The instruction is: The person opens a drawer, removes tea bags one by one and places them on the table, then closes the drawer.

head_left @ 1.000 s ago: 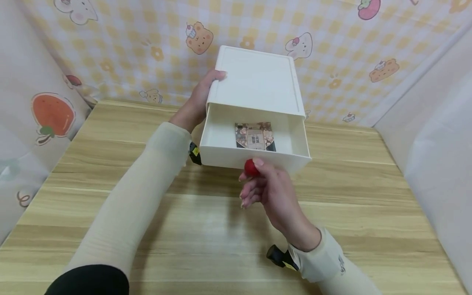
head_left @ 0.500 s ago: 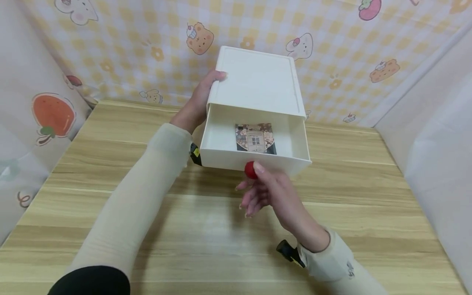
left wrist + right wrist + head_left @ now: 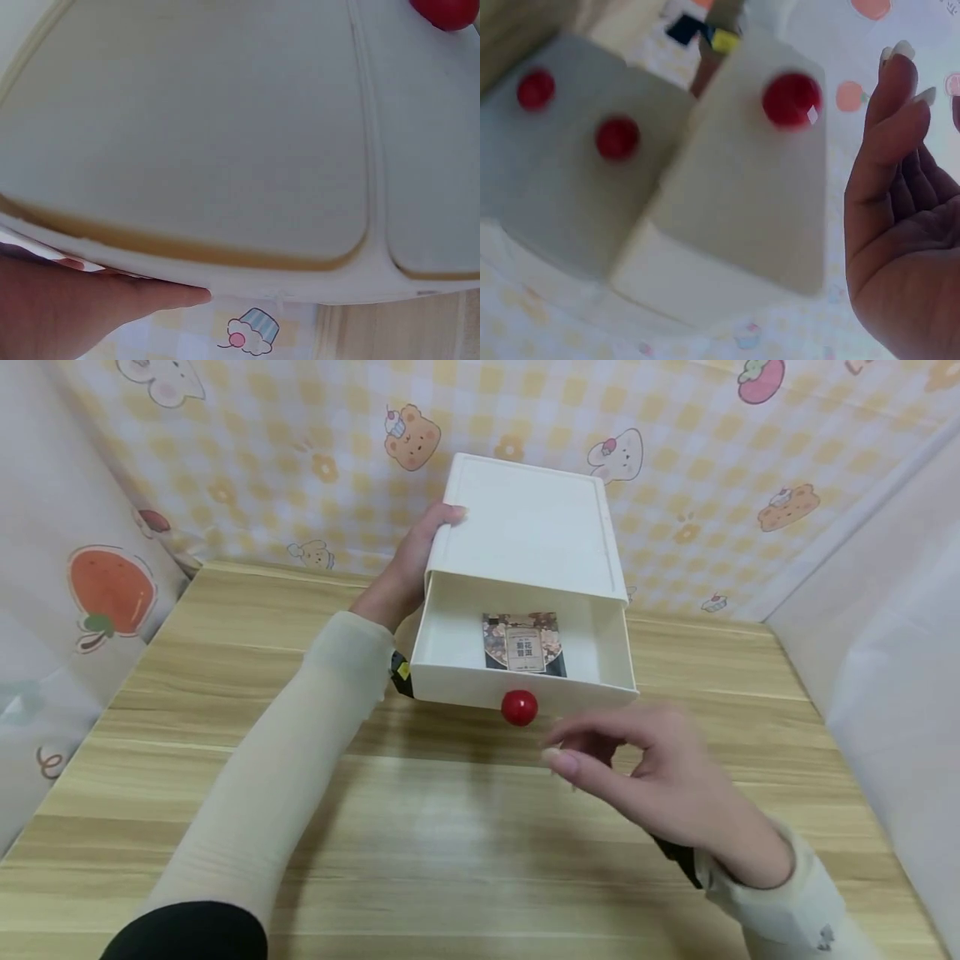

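Note:
A white drawer cabinet (image 3: pixel 534 527) stands toward the back of the table with its top drawer (image 3: pixel 457 683) pulled out. On the drawer's front is a round red knob (image 3: pixel 519 707). Inside lies a small patterned packet (image 3: pixel 525 645) with printed characters. My left hand (image 3: pixel 405 564) grips the cabinet's left side, thumb over the top edge, its other fingers mostly hidden in the head view. To the right of the knob and apart from it, my right hand (image 3: pixel 660 772) is held with loosely bent fingers and nothing in them.
Two more red knobs (image 3: pixel 617 137) show on the cabinet's lower front in the right wrist view. A checked cloth (image 3: pixel 300 468) with cartoon prints hangs behind the wood-grain table (image 3: pixel 442 843). White sheets (image 3: pixel 892 593) bound both sides.
My right hand has let go of the red knob and moved right, away from the drawer. The drawer stays pulled out, and my left hand keeps its place on the cabinet.

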Available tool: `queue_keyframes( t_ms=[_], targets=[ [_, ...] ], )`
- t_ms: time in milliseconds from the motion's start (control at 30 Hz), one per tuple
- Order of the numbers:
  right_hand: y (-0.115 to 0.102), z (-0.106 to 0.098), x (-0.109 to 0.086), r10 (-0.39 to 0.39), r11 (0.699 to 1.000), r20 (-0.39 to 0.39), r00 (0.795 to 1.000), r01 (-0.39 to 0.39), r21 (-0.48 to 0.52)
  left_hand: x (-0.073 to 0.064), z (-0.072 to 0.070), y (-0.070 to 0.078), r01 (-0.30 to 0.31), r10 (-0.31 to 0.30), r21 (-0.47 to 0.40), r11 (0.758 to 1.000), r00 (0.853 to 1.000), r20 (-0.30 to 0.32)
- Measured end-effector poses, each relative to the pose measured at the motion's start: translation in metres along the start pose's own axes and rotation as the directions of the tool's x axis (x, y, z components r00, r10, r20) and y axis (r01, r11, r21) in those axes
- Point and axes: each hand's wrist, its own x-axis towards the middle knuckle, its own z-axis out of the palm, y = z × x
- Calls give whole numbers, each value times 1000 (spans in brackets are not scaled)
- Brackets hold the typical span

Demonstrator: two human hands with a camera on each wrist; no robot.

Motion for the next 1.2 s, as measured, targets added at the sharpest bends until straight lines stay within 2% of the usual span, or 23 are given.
queue_keyframes(
  t_ms=[133, 200, 267, 367, 500, 600, 700, 867, 967, 1200],
  targets=[
    [1, -19, 9, -88, 990, -78, 993, 78, -117, 0, -1, 0, -1, 1, 6, 1000, 1000, -2],
    [4, -30, 16, -105, 981, -102, 989, 86, -175, -1, -1, 0, 3, -3, 11, 1000, 1000, -4],
    [5, -40, 26, -102, 972, -93, 990, 80, -221, -1, -1, 0, 5, -5, 11, 1000, 1000, -5],
    [6, -51, 41, -81, 953, -18, 997, 72, -295, -2, -1, 0, 9, -9, 20, 1000, 1000, -8],
    [9, -58, 58, -22, 905, 98, 995, 62, -420, -2, -2, -1, 14, -14, 40, 999, 1000, -5],
    [13, -59, 67, 62, 875, 162, 985, 24, -484, -1, -2, -1, 10, -10, 43, 999, 1000, 2],
    [18, -57, 76, 127, 852, 225, 966, 10, -523, -1, -2, 0, 12, -13, 47, 999, 1000, 6],
    [28, -51, 87, 129, 833, 340, 931, 85, -547, -1, -2, -1, 22, -22, 51, 998, 1000, 6],
    [31, -49, 92, 114, 828, 378, 919, 122, -548, -1, -1, -1, 20, -20, 38, 999, 1000, 2],
    [36, -41, 100, 166, 826, 428, 888, 112, -553, 0, 0, -2, 29, -28, 22, 999, 999, -14]
  ],
)
